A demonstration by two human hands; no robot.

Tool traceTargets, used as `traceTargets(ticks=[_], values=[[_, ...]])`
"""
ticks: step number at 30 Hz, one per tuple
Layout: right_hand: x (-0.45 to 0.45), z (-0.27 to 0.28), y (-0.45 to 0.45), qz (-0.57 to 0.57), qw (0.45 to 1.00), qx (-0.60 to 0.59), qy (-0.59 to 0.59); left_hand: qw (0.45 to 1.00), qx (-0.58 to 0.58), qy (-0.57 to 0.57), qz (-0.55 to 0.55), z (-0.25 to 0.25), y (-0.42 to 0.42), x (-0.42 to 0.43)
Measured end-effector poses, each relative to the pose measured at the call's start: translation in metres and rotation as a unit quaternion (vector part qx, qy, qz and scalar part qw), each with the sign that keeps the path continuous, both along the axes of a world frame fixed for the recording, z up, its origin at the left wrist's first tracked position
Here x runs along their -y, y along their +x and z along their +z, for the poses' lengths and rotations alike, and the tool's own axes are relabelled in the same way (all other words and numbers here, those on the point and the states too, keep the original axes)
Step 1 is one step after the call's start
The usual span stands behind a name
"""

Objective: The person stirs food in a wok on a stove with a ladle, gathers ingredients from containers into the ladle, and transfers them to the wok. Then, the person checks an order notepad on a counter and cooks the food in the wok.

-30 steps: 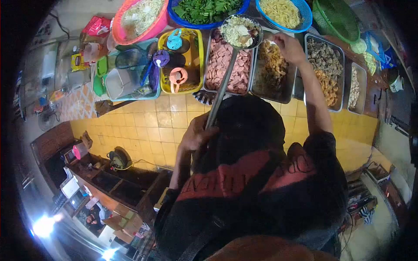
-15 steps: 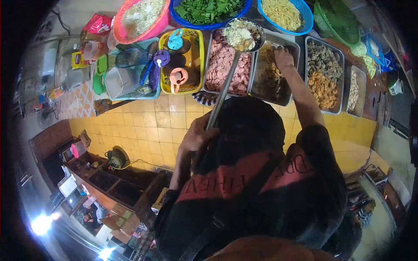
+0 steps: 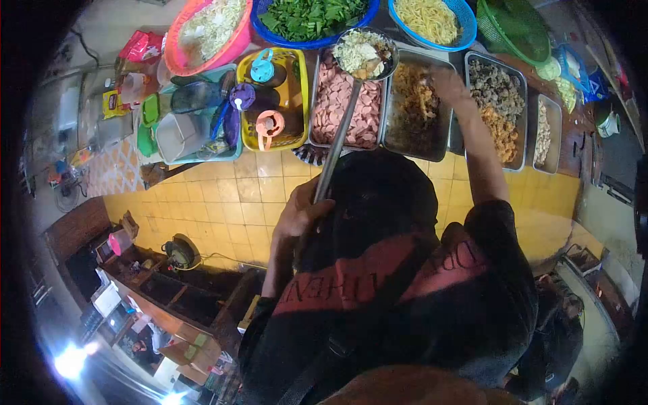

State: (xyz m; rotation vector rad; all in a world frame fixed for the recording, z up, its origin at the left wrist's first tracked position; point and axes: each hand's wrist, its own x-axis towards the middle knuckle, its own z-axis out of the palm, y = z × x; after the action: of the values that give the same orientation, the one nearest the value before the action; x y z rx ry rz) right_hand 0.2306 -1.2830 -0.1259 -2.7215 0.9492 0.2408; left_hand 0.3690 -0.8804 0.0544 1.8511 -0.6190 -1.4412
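My left hand [image 3: 302,209] is closed around the long metal handle of a ladle [image 3: 343,125]. The ladle's bowl carries shredded pale cabbage [image 3: 364,52] and some brown and white bits, and hangs above a metal tray of sliced pink sausage [image 3: 341,108]. Over the right edge of a metal tray [image 3: 412,138] with brown and orange shredded food [image 3: 412,94] is my right hand [image 3: 445,79]. Motion smears its fingers, so whether anything is in them cannot be seen.
Farther right are a tray of grey and orange meat pieces [image 3: 503,131] and a narrow tray [image 3: 555,108]. Behind sit a pink basin [image 3: 239,47], a blue basin of greens [image 3: 317,13] and a basket of noodles [image 3: 425,20]. A yellow basket [image 3: 304,101] holds bottles on the left.
My right hand has lifted out of the shredded-food tray toward its right edge and now blurs. My left hand still grips the ladle. The whole view has shifted slightly.
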Motion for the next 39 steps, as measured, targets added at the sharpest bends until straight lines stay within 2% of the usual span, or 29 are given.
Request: traceTargets(ticks=[1,2,3,5,6,9,10,11,12,13,14,15,17,21,24,27,30,32,33,34,35,36,37,39], values=[[-0.001,-0.015,-0.003,0.005,0.993,-0.107,-0.054,1.0,-0.021,0.002,0.009,-0.003,0.0,-0.001],[-0.042,0.055,0.01,-0.043,0.983,-0.171,-0.045,0.999,-0.043,0.006,0.018,-0.005,0.0,-0.001],[-0.039,0.032,0.002,-0.045,0.983,-0.171,-0.045,0.999,-0.044,0.006,0.016,-0.003,0.001,0.001],[-0.031,-0.033,-0.015,0.084,0.966,-0.076,-0.234,1.0,-0.016,0.012,-0.007,0.003,0.002,0.005],[-0.028,-0.031,-0.012,0.083,0.966,-0.074,-0.234,1.0,-0.014,0.012,-0.007,0.002,0.004,0.005],[-0.012,0.0,-0.003,0.027,0.995,-0.084,-0.05,1.0,-0.005,0.018,-0.016,-0.001,0.005,0.003],[-0.018,0.029,-0.002,-0.035,0.999,-0.022,0.008,1.0,-0.006,0.0,-0.01,-0.001,0.004,0.004],[-0.023,0.034,-0.008,-0.034,0.999,-0.023,0.008,1.0,-0.008,-0.018,-0.003,-0.001,0.003,0.005],[-0.027,0.039,-0.013,-0.104,0.944,0.204,0.237,1.0,-0.009,-0.019,-0.002,-0.001,0.003,0.005],[-0.031,0.044,-0.018,-0.164,0.783,0.408,0.439,1.0,-0.01,-0.023,-0.009,-0.001,0.003,0.005],[-0.038,0.061,-0.02,-0.178,0.753,0.412,0.481,0.999,-0.01,-0.028,-0.016,0.0,0.004,0.006],[-0.04,0.059,-0.021,-0.176,0.753,0.411,0.482,0.999,-0.01,-0.028,-0.014,0.002,0.004,0.006],[-0.045,0.054,-0.023,-0.196,0.698,0.446,0.525,0.999,-0.029,0.02,-0.012,0.005,0.004,0.008],[-0.05,0.052,-0.024,-0.185,0.698,0.463,0.514,0.997,-0.056,0.037,-0.025,0.0,0.007,0.005],[-0.051,0.057,-0.023,-0.178,0.725,0.451,0.489,0.998,-0.04,0.013,-0.045,-0.001,0.008,0.004],[-0.053,0.061,-0.023,-0.221,0.735,0.41,0.493,0.997,-0.057,0.003,-0.05,-0.002,0.007,0.002],[-0.051,0.055,-0.021,-0.232,0.705,0.435,0.51,0.996,-0.071,0.002,-0.048,-0.005,0.006,0.001],[-0.056,0.051,-0.015,-0.285,0.651,0.566,0.418,0.995,-0.056,0.058,-0.062,0.008,0.006,0.008],[-0.056,0.052,-0.016,-0.286,0.65,0.566,0.419,0.995,-0.056,0.059,-0.062,0.006,0.005,0.006],[-0.055,0.055,-0.018,-0.252,0.819,0.449,0.254,0.997,-0.041,0.031,-0.058,0.003,0.004,0.005],[-0.054,0.057,-0.02,-0.202,0.93,0.3,0.07,0.998,-0.026,0.002,-0.054,0.001,0.003,0.004],[-0.053,0.054,-0.023,-0.107,0.976,0.189,-0.007,0.998,-0.026,0.002,-0.056,0.001,0.003,0.004],[-0.059,0.052,-0.022,-0.108,0.976,0.189,-0.008,0.998,-0.018,-0.005,-0.053,0.002,0.002,0.005],[-0.08,0.046,-0.015,-0.009,0.998,-0.037,0.046,0.999,-0.01,-0.012,-0.051,0.003,0.001,0.005]])
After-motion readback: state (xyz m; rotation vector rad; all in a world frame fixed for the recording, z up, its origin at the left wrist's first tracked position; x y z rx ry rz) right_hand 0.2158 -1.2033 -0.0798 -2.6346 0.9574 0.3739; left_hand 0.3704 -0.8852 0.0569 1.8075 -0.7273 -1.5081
